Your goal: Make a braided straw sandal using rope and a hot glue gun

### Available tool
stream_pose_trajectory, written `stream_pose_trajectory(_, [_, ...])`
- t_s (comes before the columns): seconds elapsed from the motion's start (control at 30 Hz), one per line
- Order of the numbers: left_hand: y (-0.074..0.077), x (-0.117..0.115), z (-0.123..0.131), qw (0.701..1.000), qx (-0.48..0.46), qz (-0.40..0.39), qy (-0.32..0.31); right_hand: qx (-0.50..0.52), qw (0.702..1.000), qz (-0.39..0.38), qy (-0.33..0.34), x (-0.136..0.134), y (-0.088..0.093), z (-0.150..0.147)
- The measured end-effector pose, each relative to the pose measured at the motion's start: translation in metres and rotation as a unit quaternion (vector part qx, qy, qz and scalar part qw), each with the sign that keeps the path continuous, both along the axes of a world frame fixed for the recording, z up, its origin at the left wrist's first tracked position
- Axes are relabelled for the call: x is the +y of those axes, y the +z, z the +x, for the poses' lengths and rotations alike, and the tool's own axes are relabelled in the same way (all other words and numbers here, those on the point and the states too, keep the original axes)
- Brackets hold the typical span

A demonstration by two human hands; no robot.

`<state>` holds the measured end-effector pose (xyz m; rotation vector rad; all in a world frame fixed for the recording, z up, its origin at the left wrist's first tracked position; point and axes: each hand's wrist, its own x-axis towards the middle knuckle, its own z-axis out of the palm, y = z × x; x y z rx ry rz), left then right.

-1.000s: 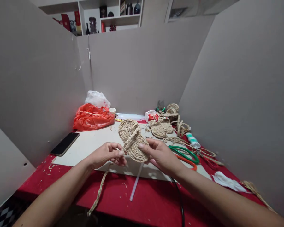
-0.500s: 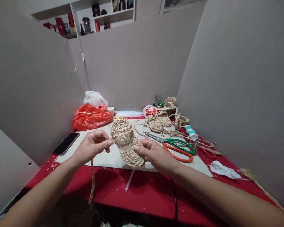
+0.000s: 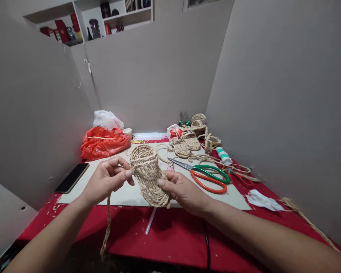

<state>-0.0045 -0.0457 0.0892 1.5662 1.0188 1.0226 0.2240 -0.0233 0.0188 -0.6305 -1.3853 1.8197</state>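
Observation:
A small woven straw slipper (image 3: 147,176), made of braided cord sewn in rows, is held up above the front of the board. My right hand (image 3: 182,189) grips its lower right edge, thumb on the near face and fingers behind. Beside its upper left edge, my left hand (image 3: 110,176) is closed in a pinch on the straw braid, whose loose length (image 3: 107,223) hangs down past the table's front edge. A strand of braid crosses the slipper's upper part. Scissors (image 3: 207,172) with one green and one orange handle lie on the board to the right.
The pale board (image 3: 85,193) lies on a red cloth (image 3: 173,235). A phone (image 3: 72,177) and an orange-red plastic bag (image 3: 105,143) are on the left. More straw slippers (image 3: 184,144), loose braids and a tape roll (image 3: 224,155) lie at the back right. Grey panels enclose the table.
The whole view has shifted slightly, so the table things appear further left. The slipper sits a little lower and its tilt has altered slightly. Both hands keep their holds.

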Motion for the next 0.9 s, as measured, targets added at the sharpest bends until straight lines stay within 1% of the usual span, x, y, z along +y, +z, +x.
stream_pose_trajectory(0.1, [-0.009, 0.011, -0.002, 0.999, -0.031, -0.02, -0.007, -0.003, 1.0, -0.004, -0.005, 0.003, -0.002, -0.001])
stream_pose_trajectory(0.23, [-0.021, 0.026, -0.007, 0.998, -0.047, -0.041, -0.019, -0.013, 1.0, -0.01, -0.011, 0.009, -0.005, -0.002])
stream_pose_trajectory(0.37, [-0.04, 0.04, -0.01, 0.994, -0.081, -0.067, -0.021, -0.022, 0.999, -0.027, -0.017, 0.016, -0.009, -0.004])
stream_pose_trajectory(0.47, [-0.056, 0.047, -0.012, 0.988, -0.113, -0.105, -0.029, -0.027, 0.998, -0.05, -0.015, 0.019, -0.011, -0.004])
stream_pose_trajectory(0.53, [-0.064, 0.049, -0.012, 0.982, -0.127, -0.132, -0.034, -0.037, 0.997, -0.064, -0.008, 0.02, -0.012, -0.004])
stream_pose_trajectory(0.67, [-0.069, 0.052, -0.011, 0.973, -0.15, -0.17, -0.037, -0.06, 0.995, -0.082, -0.002, 0.022, -0.015, -0.003])
stream_pose_trajectory(0.9, [-0.069, 0.053, -0.011, 0.97, -0.153, -0.183, -0.034, -0.055, 0.993, -0.106, 0.006, 0.022, -0.02, -0.003])
